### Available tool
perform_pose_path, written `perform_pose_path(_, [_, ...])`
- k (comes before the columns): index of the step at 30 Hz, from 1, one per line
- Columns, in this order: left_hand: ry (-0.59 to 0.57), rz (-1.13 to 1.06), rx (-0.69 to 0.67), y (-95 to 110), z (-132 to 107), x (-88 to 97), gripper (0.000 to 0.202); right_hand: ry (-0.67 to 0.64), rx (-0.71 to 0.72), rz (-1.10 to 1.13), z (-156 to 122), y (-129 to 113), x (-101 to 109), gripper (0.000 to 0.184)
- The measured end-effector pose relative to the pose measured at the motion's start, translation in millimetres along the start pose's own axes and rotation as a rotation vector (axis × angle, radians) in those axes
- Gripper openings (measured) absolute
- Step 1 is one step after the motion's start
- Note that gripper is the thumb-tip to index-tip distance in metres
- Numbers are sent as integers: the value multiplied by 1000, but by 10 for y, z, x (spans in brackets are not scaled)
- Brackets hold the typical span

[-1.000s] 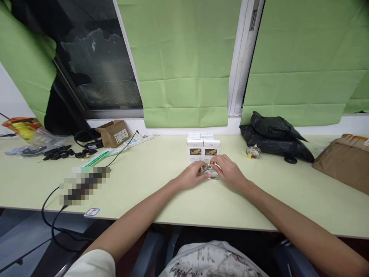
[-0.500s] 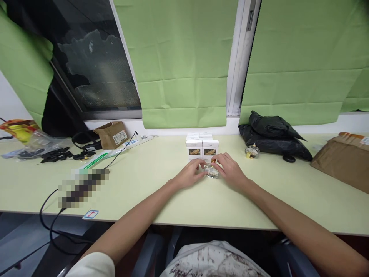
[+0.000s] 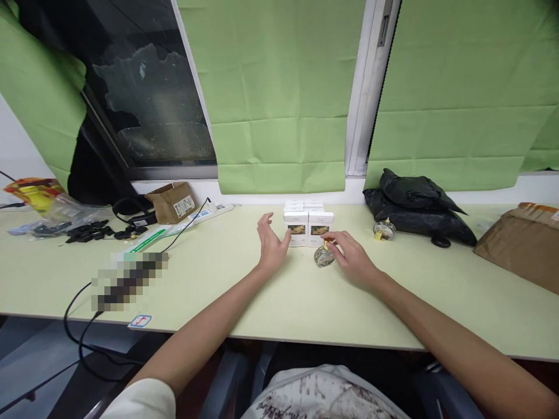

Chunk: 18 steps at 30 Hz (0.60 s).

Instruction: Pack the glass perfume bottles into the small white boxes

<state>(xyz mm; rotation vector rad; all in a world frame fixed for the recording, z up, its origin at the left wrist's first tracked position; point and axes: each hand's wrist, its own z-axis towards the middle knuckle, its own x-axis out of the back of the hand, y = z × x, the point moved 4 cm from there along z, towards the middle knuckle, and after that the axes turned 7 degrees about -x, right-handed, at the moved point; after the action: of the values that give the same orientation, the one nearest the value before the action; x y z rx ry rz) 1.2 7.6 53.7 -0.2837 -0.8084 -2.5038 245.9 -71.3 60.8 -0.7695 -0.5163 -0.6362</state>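
Observation:
My right hand (image 3: 350, 256) pinches the gold neck of a round clear glass bottle (image 3: 324, 257) on the table; the bottle looks slightly tilted. To the left, my left hand (image 3: 271, 245) is open with fingers apart, beside a group of small white boxes (image 3: 320, 218) and holding nothing. The boxes stand in rows behind the bottle, their front faces printed with a dark and golden picture. A second round glass bottle (image 3: 384, 230) with gold parts rests farther right.
Black plastic bags (image 3: 417, 206) and a brown package (image 3: 522, 247) lie on the right. At the left are an open cardboard box (image 3: 172, 202), a power strip (image 3: 209, 214), black cables and parts (image 3: 89, 231), and a blurred object (image 3: 131, 281). Green curtains hang behind the table (image 3: 279, 314).
My left hand has let go of the bottle and moved left and up, its fingers opening beside the white boxes. My right hand stays at the bottle's neck.

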Motion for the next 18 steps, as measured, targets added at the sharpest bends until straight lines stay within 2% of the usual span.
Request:
perform_pose_path(4, [-110,-117,82,-121,-20,-105,73,-23,-77,17,-9,62,-14,25])
perform_pose_path(10, [-178,-147,70,-137,-14,-143,60,-50,-114,3,3,148,-39,28])
perform_pose_path(13, [-161,-132,60,-132,-14,-135,59,-58,-101,-9,14,164,-54,25])
perform_pose_path(18, [-27,-49,89,-53,-12,-41,46,-57,-94,-42,17,169,-56,23])
